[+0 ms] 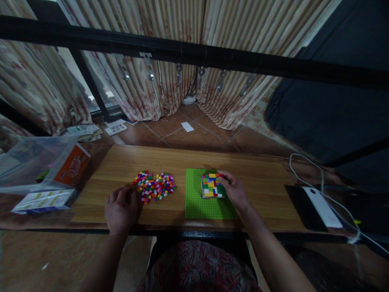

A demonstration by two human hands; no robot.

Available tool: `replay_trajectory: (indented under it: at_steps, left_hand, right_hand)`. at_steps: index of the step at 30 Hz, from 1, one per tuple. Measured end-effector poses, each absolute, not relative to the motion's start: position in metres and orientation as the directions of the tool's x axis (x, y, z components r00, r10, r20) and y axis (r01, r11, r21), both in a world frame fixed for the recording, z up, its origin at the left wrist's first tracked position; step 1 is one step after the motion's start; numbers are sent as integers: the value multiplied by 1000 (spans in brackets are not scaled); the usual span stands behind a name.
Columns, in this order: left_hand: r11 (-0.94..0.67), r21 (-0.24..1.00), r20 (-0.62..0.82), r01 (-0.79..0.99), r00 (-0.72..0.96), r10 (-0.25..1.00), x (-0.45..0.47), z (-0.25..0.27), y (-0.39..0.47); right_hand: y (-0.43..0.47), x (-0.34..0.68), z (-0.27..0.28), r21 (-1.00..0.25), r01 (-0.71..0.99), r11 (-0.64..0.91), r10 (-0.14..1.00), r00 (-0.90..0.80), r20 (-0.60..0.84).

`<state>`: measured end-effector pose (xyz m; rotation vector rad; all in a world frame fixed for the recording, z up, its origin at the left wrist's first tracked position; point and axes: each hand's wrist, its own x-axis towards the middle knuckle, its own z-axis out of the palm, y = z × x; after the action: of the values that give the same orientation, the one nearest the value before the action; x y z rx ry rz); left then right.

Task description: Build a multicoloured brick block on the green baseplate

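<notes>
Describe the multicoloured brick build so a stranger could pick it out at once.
On the wooden tabletop, find the flat green studded plate. The brick build appears over that plate, toward its far edge, beside the fingers of the right hand. Unlike the loose, scattered bricks near the left hand, its pieces form one compact, roughly square block.

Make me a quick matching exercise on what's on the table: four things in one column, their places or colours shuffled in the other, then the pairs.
1. Left hand
2. Right hand
3. Loose bricks
4. Board

A. Green, beneath the brick block
B. At the right side of the brick block
C. At the left edge of the loose bricks
D. Many-coloured, spread on the wooden table

Pairs: 1-C, 2-B, 3-D, 4-A
</notes>
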<state>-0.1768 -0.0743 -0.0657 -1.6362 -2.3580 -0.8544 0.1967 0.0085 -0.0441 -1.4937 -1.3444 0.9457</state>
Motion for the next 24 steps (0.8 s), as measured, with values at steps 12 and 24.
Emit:
replay_trajectory:
  at_steps: [12, 24]
  left_hand:
    - [233, 347, 429, 908, -375, 822, -178, -67, -74]
    - [208, 371, 452, 905, -371, 811, -177, -70, -75]
  right_hand:
    - [10, 200, -39, -932, 361, 12, 998, 54, 34]
    - [-21, 159, 18, -902, 371, 220, 901, 277, 334]
